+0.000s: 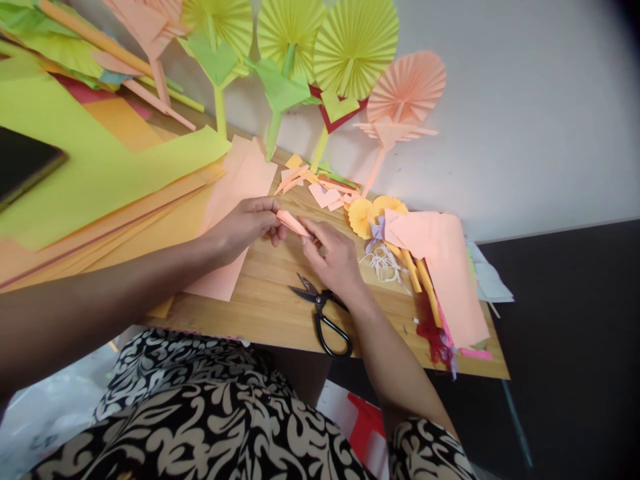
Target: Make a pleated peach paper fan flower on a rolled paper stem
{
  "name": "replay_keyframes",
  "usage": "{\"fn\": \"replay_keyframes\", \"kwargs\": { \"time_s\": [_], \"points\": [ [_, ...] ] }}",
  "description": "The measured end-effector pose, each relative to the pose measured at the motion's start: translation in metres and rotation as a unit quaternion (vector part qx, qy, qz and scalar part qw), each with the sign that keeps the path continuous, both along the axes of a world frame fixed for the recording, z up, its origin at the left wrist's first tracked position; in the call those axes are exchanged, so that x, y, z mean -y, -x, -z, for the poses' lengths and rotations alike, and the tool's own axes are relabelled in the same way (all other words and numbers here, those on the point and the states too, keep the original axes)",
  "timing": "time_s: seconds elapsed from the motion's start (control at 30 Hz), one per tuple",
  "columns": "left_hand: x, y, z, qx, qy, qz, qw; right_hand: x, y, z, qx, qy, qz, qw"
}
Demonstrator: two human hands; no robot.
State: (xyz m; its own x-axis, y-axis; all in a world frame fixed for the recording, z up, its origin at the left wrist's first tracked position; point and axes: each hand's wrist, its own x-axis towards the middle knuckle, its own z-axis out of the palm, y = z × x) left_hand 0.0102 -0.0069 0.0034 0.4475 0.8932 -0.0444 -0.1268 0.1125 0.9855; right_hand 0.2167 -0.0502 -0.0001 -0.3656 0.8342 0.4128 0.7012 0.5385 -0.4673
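Between my two hands, above the wooden table, is a small folded strip of peach paper [293, 223]. My left hand [257, 223] pinches its left end, and my right hand [330, 253] grips the other end with thumb and fingers. Black-handled scissors [325, 317] lie with blades apart on the table, just below my right hand and partly under that wrist. A flat peach sheet [240, 193] lies beneath and beside my left hand. Beyond the hands are paper scraps with a pale pink heart cutout [324, 196].
Pleated paper fans on stems, including a yellow one [357, 50] and a peach one [407, 87], lean on the wall. Large yellow paper [125, 180] and a dark flat device [25, 163] lie left. White string [387, 263] and peach paper [445, 273] lie right. The table's edge [503, 363] is near.
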Motion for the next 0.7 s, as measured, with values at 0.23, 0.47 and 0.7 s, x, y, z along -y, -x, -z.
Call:
{"fn": "replay_keyframes", "kwargs": {
  "time_s": [0.23,0.47,0.7],
  "points": [
    [-0.0002,0.0006,-0.0002,0.044,0.01,0.018,0.999,0.0007,0.0003,0.0013,-0.025,0.011,0.028,0.999],
    [0.0014,0.0,-0.0017,0.082,0.043,0.018,0.996,-0.0007,-0.0017,0.0031,-0.037,0.004,0.064,0.997],
    [0.0026,-0.0005,-0.0024,0.017,0.006,0.001,1.0,0.0003,-0.0033,0.0012,0.004,-0.051,0.05,0.997]
  ]
}}
